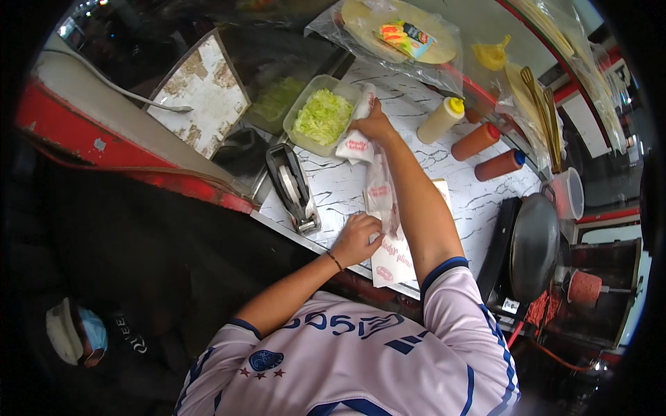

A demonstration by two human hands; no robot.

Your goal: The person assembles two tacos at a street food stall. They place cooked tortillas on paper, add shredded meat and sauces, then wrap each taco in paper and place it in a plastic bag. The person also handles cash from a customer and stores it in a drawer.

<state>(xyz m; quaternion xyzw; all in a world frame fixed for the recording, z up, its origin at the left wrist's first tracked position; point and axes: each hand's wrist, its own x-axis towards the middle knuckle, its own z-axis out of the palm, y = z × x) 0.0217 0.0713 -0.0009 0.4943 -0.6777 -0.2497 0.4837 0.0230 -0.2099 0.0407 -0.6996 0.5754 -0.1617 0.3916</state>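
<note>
My right hand (375,125) reaches far across the white marbled counter (333,191) and grips the top of a white paper wrapper with red print (355,145), right beside a clear tub of shredded lettuce (322,115). The crumpled wrapper runs down toward my left hand (356,239), whose fingers are curled on its lower end (381,197). Under that hand lies a stack of printed paper sheets (393,262) at the counter's near edge. What is inside the wrapper is hidden.
A tape dispenser (294,187) lies left of my hands. Three squeeze bottles (476,141) lie to the right, near a dark pan (534,246), a white cup (570,194) and tongs (544,111). Bagged flatbreads (402,31) sit at the back. A meat spit (586,288) is at far right.
</note>
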